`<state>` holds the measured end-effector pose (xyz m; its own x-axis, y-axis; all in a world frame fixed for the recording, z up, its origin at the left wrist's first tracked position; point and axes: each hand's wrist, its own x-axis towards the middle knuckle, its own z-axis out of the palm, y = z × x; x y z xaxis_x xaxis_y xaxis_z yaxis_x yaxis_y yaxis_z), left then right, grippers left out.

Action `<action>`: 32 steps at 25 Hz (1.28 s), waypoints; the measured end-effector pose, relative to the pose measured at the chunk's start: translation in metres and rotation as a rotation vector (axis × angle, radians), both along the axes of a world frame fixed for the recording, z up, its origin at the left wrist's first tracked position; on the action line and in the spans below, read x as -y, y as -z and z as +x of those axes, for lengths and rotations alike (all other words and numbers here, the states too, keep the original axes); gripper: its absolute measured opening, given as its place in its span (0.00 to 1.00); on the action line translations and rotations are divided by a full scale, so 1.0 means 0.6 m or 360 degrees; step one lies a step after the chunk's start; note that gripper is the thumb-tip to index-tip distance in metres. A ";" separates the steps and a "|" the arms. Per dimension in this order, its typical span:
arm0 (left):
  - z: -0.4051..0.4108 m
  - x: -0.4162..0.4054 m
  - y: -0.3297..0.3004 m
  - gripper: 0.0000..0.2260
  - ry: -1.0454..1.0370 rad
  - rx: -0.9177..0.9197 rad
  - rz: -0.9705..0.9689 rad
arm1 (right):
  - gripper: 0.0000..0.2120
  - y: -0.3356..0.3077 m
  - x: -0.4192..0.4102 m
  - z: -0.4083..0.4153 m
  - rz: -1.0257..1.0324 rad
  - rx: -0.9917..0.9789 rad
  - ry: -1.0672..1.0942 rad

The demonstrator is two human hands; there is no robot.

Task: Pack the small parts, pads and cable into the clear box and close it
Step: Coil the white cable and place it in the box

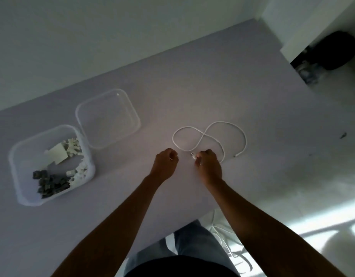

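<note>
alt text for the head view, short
A person's right hand pinches one plug of a looped white cable on a pale table; the left hand is curled beside it. Left: an open clear box of small parts, lid beside it.

Single head view, steep downward, tilted. Table (192, 92) fills frame, far edge rising toward 2 o'clock; forearms enter from 6. Close, arm's reach. No second view to overlap.
</note>
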<state>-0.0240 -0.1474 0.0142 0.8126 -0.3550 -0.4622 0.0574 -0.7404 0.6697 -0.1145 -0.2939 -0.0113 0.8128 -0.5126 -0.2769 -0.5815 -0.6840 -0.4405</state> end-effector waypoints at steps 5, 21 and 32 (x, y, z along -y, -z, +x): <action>0.004 -0.012 -0.018 0.05 -0.0135 0.0002 -0.0026 | 0.13 -0.057 0.012 0.029 0.0536 0.0247 -0.0023; 0.099 -0.091 -0.332 0.08 0.0242 0.1019 -0.0278 | 0.17 -0.433 -0.016 0.156 0.0926 0.0257 -0.0789; 0.050 -0.177 -0.497 0.16 0.0090 0.0449 -0.0686 | 0.08 -0.568 -0.108 0.261 0.2130 0.1256 -0.0426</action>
